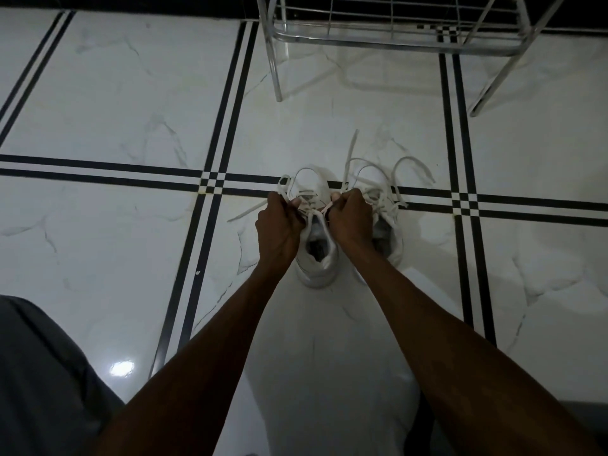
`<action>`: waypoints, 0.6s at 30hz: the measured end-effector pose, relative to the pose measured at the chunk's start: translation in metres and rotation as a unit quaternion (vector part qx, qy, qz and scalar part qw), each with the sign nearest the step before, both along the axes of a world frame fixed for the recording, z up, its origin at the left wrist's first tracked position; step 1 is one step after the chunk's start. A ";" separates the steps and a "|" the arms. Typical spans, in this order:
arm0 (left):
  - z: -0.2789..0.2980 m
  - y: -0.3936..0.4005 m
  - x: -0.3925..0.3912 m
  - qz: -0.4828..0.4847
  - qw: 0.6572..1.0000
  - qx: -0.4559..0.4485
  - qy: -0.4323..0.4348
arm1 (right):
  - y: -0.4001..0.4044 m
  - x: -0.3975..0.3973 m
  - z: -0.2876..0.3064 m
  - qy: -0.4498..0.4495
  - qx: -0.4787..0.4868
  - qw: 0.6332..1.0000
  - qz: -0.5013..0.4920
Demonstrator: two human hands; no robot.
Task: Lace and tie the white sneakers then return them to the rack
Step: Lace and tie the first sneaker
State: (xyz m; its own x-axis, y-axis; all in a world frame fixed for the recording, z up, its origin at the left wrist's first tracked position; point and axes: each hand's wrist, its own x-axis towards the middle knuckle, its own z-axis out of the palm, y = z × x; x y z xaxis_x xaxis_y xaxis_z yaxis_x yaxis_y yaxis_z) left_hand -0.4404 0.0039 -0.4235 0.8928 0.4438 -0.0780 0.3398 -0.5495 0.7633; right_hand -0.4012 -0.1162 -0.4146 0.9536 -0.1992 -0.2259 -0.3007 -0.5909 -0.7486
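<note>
Two white sneakers stand side by side on the tiled floor, toes pointing away from me. The left sneaker (317,255) sits between my hands. My left hand (279,225) is closed on one end of its white lace (284,185), and my right hand (350,218) is closed on the other end, both pulled apart over the tongue. The right sneaker (390,232) is partly hidden behind my right hand; its loose laces (411,166) loop out over the floor.
A chrome wire shoe rack (394,34) stands on the floor beyond the sneakers, its legs at the top middle. The floor (131,93) is glossy white marble tile with black double stripes. My knee in grey cloth (42,373) fills the lower left.
</note>
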 end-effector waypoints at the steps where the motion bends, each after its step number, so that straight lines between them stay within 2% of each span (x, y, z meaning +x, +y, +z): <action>1: -0.001 0.000 -0.001 -0.001 1.000 -0.010 -0.006 | 0.000 -0.001 0.000 0.003 0.002 1.000 0.005; 4: -0.003 0.003 -0.001 0.007 0.999 -0.028 -0.018 | -0.003 -0.003 -0.001 0.004 0.016 0.999 0.032; 10: 0.001 0.005 0.003 0.015 1.000 0.003 -0.001 | 0.000 -0.006 0.008 0.009 0.027 0.997 0.066; 14: 0.001 0.004 0.005 0.019 1.000 0.009 0.012 | -0.003 -0.007 0.008 0.048 0.049 0.996 0.054; 18: 0.001 0.000 0.002 0.023 0.999 -0.022 0.000 | -0.008 -0.005 0.007 0.064 0.074 0.994 0.042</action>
